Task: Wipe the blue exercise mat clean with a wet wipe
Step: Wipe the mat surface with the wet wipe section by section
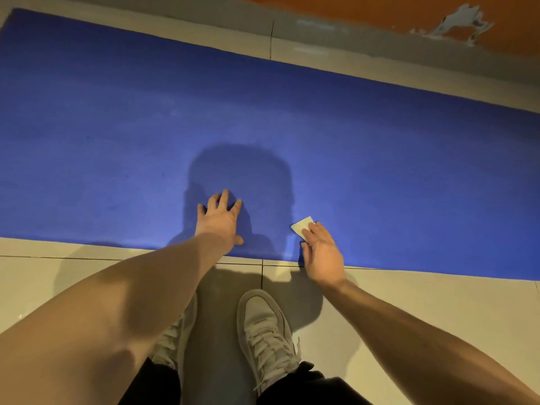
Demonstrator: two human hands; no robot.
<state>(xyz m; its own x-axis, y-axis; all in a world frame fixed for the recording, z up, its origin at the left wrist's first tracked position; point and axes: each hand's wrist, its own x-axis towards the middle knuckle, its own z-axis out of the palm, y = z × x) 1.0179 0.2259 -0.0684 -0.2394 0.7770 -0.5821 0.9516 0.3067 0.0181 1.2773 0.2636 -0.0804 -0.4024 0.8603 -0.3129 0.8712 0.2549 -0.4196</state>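
The blue exercise mat (263,118) lies flat on the tiled floor and stretches across the whole view. My left hand (219,220) rests on the mat near its front edge with fingers spread. My right hand (323,249) lies at the mat's front edge, its straight fingers pressing a small folded white wet wipe (302,225) onto the mat. Most of the wipe shows beyond my fingertips. A dark shadow of my head falls on the mat between and beyond both hands.
Pale floor tiles (423,305) run along the mat's near side, and a narrow strip of tile lies beyond its far edge. An orange wall (365,16) with chipped paint stands at the back. My two white sneakers (266,328) stand on the tiles below my hands.
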